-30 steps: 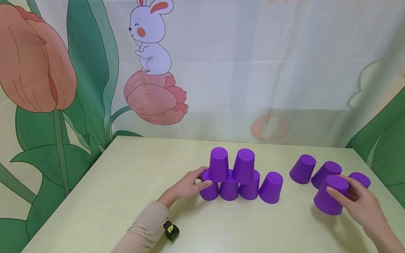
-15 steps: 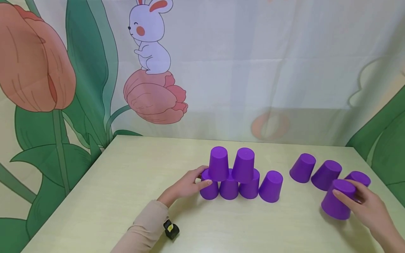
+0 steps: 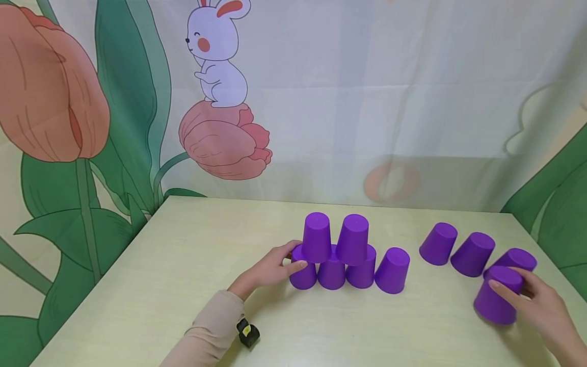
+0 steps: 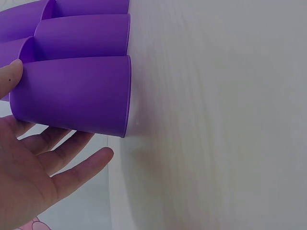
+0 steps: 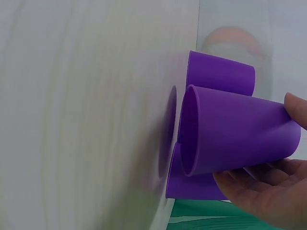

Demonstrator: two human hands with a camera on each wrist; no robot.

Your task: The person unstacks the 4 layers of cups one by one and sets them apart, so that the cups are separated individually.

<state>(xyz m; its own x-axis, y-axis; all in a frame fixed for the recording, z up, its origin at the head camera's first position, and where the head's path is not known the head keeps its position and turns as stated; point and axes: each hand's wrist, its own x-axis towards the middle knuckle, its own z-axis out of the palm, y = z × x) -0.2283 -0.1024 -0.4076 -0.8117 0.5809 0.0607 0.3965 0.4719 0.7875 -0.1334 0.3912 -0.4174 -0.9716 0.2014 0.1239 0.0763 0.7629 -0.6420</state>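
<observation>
My left hand (image 3: 277,266) holds the leftmost bottom-row purple cup (image 4: 76,96), thumb on one side and fingers on the other. That cup stands upside down in a row with two more, and two upper cups (image 3: 353,240) rest across them. A further upside-down cup (image 3: 393,271) stands at the row's right end. On the right, my right hand (image 3: 541,300) grips another upside-down purple cup (image 5: 240,132) near its base. In the right wrist view its rim hangs a little off the table, above its own shadow.
Behind my right hand stand three more upside-down purple cups (image 3: 472,255), the nearest partly hidden by the held one. A small black object (image 3: 249,335) with a yellow mark is beside my left sleeve. A printed curtain (image 3: 321,102) hangs behind the table (image 3: 321,331).
My right hand has moved right and toward the near side with its cup, closer to the table. My left hand and the stacked cups stay where they were.
</observation>
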